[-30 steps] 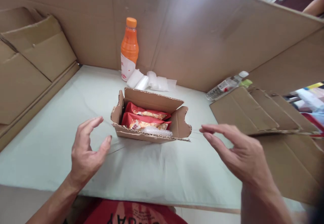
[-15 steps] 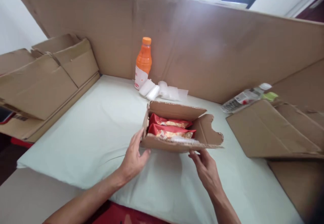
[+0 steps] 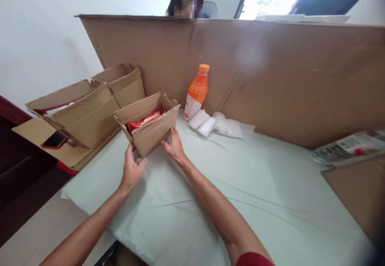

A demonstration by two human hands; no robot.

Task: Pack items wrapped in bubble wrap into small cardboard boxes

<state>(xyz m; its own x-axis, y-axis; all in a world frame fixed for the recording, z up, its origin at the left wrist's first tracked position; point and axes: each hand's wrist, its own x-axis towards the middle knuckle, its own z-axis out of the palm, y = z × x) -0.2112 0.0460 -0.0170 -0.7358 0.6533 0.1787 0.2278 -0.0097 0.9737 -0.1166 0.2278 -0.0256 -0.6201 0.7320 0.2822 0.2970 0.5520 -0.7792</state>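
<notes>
Open cardboard box (image 3: 159,134): located on the left part of the pale-covered table (image 3: 255,193), just beside the larger cartons (image 3: 90,117), and held between both hands. Left hand (image 3: 131,173): fingers against the box's near end at its lower corner, thumb spread apart from them. Right hand (image 3: 175,147): fingers on the long near wall, low down (whether any fingertips reach beneath cannot be told). Contents: red packaging (image 3: 147,121), seen above the wall. An orange bottle (image 3: 198,89) stands upright near the back panel (image 3: 285,81), with white wraps (image 3: 207,125) at its foot.
</notes>
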